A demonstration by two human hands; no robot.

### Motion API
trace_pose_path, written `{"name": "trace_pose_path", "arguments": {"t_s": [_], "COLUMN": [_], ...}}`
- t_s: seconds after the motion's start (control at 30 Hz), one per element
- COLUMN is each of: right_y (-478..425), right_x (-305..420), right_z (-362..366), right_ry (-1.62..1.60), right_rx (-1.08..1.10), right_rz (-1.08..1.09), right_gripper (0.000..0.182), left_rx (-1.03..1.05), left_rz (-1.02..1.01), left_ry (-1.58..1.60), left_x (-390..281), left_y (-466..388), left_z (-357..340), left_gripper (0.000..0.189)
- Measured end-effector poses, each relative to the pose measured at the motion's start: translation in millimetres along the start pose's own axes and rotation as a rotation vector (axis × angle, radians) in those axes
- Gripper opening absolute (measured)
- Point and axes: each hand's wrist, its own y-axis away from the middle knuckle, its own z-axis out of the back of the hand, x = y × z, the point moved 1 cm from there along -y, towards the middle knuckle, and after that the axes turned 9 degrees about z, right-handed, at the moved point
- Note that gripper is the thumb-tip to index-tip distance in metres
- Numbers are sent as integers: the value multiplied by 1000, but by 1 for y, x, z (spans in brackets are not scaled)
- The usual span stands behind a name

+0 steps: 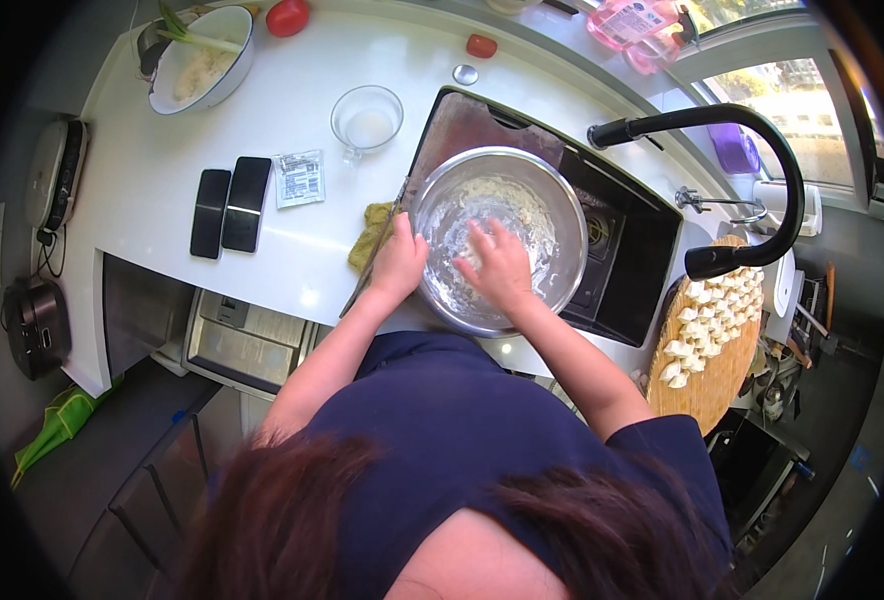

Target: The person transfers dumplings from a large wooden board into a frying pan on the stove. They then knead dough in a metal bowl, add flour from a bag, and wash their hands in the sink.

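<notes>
A stainless steel mixing bowl [573, 232] stands before me, partly over the sink. White, floury dough crumbs [520, 199] cling to its bottom and walls. My left hand [399, 262] is at the bowl's left side, with the thumb by the rim. Inside the bowl is my right hand [500, 268], its fingers spread over the floury mixture; what lies under the palm is hidden. Just left of my left hand are a thin dark edge and a crumpled olive-green cloth [374, 229].
A black faucet [746, 112] arches over the sink [629, 262]. Cut white pieces cover part of a wooden board [719, 382] at right. A glass cup [367, 120], a sachet [299, 178], two phones [247, 202], a white bowl [216, 82] and a tomato [288, 16] occupy the counter.
</notes>
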Motion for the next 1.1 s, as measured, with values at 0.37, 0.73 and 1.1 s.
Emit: {"name": "trace_pose_path", "arguments": {"t_s": [0.37,0.73,1.1], "right_y": [-43,-6,-93], "right_x": [-42,-7,-51], "right_z": [-13,26,-8], "right_ry": [-398,-189,203], "right_rx": [170,332,333], "right_rz": [-652,85,1102], "right_gripper": [47,79,32], "left_rx": [-10,-147,-49], "left_rz": [-25,-66,12], "left_ry": [13,142,78], "left_x": [2,-4,-5], "left_y": [0,0,-5], "left_z": [-1,-1,-1], "left_gripper": [42,44,45]}}
